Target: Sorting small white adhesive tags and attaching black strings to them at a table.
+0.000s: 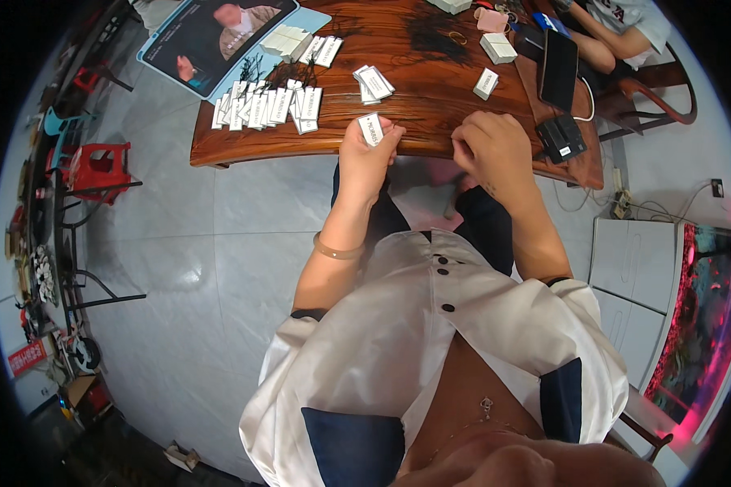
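the left hand (365,162) is at the near edge of the tabletop (430,89), its grip pinching a white tag (369,130) between thumb and fingers. the right hand (492,150), near that edge toward the right corner, has its fingers curled; whether its grip holds anything, i cannot tell. just beyond the held tag lies a small pile of tags (374,84). overlapping rows of tags (256,109) run along the near edge by the left corner, with black cords (256,68) behind them. a short stack of tags (486,84) sits beyond the right hand, and a black box (560,138) lies near the right corner.
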`<act>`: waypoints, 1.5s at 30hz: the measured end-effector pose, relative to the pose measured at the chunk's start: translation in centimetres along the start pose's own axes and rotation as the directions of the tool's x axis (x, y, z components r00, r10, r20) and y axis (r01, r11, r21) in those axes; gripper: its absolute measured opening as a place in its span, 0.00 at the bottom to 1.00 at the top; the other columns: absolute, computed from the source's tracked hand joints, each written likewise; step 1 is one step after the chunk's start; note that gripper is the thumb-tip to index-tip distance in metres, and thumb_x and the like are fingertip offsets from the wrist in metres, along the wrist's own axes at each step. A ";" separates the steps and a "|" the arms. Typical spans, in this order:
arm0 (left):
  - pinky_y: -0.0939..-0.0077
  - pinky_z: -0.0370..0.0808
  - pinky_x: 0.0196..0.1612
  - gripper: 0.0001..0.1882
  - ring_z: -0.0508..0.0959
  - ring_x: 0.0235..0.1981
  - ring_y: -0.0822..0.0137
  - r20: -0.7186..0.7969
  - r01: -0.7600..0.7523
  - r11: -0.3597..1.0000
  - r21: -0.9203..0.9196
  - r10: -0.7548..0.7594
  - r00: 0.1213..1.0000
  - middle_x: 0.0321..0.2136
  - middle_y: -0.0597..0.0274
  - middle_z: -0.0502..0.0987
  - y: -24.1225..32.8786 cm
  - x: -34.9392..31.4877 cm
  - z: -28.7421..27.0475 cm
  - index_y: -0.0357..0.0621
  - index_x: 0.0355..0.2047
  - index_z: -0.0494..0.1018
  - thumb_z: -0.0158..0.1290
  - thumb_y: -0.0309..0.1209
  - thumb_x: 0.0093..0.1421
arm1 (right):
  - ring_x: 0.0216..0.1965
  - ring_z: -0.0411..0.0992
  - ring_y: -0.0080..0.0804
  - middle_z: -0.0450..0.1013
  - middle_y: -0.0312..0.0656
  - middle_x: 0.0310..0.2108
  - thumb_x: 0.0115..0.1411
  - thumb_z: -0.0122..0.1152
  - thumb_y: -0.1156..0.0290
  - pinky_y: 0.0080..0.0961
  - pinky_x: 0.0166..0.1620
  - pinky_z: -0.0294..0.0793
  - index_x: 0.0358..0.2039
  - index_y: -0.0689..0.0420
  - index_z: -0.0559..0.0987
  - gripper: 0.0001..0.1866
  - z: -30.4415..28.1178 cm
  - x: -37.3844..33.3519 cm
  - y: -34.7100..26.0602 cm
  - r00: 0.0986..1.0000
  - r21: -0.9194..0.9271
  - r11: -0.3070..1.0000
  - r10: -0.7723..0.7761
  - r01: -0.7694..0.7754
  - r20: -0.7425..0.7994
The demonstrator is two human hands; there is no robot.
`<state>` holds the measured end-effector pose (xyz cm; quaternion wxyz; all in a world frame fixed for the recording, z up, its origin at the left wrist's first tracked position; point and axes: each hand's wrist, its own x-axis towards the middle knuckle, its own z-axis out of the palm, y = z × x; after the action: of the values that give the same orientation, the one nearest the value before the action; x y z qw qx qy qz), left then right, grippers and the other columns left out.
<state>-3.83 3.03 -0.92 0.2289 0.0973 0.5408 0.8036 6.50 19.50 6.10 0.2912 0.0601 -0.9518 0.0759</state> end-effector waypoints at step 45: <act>0.87 0.65 0.25 0.04 0.68 0.22 0.81 0.120 -0.070 0.996 0.054 0.063 0.991 0.27 0.68 0.72 0.4 -1.6 0.1 0.40 0.38 0.68 0.44 0.24 0.65 | 0.23 0.71 0.33 0.68 0.37 0.25 0.44 0.67 0.75 0.26 0.24 0.71 0.25 0.57 0.75 0.08 3.6 1.6 -2.5 0.984 0.318 0.946 -0.006 0.064 -0.180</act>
<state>-2.51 2.21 -0.36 0.2307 0.1695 0.5458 0.7875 3.60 16.28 4.30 0.3619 0.1167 -0.8957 0.2305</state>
